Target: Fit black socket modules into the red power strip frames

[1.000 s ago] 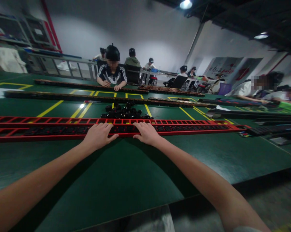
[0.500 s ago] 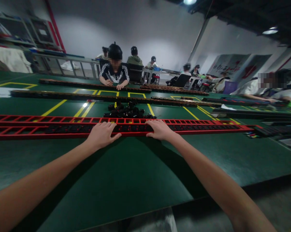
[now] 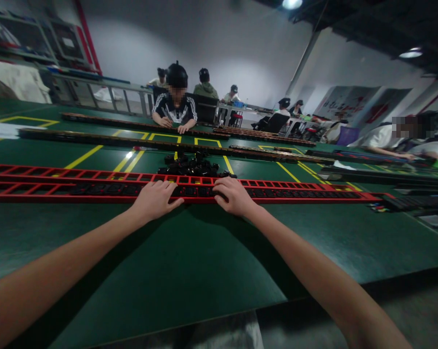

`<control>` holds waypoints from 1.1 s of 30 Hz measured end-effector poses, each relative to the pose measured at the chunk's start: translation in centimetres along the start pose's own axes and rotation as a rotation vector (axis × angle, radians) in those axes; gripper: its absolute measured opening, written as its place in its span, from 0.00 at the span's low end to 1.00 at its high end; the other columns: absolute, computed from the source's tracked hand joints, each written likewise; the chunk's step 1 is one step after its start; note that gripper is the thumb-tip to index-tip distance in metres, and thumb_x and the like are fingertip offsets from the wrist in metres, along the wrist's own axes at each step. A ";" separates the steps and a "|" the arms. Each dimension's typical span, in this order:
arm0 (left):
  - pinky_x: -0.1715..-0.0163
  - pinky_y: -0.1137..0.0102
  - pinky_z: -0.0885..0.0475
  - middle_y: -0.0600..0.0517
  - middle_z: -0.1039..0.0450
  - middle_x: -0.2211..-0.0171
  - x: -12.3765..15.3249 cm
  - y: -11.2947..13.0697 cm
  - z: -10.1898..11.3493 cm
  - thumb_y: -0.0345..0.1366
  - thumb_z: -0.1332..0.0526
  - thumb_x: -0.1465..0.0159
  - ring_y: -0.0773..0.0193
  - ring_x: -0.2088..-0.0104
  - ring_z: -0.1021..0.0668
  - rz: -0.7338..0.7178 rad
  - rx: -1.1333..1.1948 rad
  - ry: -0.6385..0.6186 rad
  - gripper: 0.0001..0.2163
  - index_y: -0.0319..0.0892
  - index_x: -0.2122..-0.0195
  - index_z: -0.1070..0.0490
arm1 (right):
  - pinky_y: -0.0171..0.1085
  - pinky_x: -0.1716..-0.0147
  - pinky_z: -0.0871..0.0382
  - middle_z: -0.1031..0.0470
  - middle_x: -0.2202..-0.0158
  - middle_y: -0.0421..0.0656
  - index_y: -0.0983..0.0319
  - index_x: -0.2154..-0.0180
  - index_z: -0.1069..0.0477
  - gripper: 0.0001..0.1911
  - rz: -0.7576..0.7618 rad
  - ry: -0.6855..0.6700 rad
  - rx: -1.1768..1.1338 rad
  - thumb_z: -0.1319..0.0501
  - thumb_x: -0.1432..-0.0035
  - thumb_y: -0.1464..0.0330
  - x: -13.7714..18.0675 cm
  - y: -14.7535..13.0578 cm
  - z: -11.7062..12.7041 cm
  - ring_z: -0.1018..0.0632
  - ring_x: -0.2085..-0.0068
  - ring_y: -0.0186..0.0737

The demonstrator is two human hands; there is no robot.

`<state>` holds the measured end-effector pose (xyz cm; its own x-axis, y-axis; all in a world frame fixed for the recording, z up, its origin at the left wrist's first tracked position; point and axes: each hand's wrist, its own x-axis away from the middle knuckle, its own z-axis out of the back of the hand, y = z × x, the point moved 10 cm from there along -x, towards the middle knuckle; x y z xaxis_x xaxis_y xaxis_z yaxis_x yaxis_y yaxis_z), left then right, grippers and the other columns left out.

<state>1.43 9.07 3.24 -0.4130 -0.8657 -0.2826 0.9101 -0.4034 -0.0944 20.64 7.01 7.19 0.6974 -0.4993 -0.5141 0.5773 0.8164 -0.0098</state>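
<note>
Two long red slotted strips [image 3: 284,194] lie side by side across the green table [image 3: 190,271]; the nearer one has black inserts in many slots. My left hand [image 3: 155,198] rests on the near strip's front edge with fingers stretched flat. My right hand [image 3: 233,195] lies on the same strip a little to the right, fingers curled down over the black inserts. A heap of loose black parts [image 3: 192,166] sits just behind the strips.
Further dark strips [image 3: 132,141] run across the table behind, between yellow floor-style lines. A person in a black cap and striped jacket [image 3: 175,109] works opposite. Other people sit at the right [image 3: 404,138] and at far tables.
My right hand slid right along the strip, then came back slightly left with fingers curling. My left hand stayed put. The view shifted a little.
</note>
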 end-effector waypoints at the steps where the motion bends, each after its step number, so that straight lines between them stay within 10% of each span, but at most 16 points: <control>1: 0.49 0.54 0.27 0.36 0.20 0.50 0.0 0.0 0.0 0.56 0.48 0.28 0.45 0.51 0.19 0.000 0.001 0.000 0.30 0.34 0.42 0.26 | 0.53 0.47 0.28 0.22 0.50 0.53 0.63 0.54 0.24 0.09 0.009 -0.031 -0.010 0.39 0.35 0.70 0.0 -0.2 -0.6 0.24 0.49 0.52; 33: 0.48 0.52 0.27 0.35 0.21 0.49 0.0 -0.2 -0.3 0.56 0.48 0.28 0.43 0.49 0.20 0.002 0.020 -0.009 0.31 0.34 0.40 0.26 | 0.48 0.53 0.29 0.19 0.59 0.51 0.62 0.60 0.23 0.09 -0.033 0.079 0.037 0.43 0.33 0.70 0.5 1.2 0.2 0.23 0.55 0.48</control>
<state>1.32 9.27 2.94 -0.4113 -0.8691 -0.2746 0.9103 -0.4071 -0.0750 21.75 7.65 7.08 0.6432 -0.4999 -0.5800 0.6157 0.7880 0.0035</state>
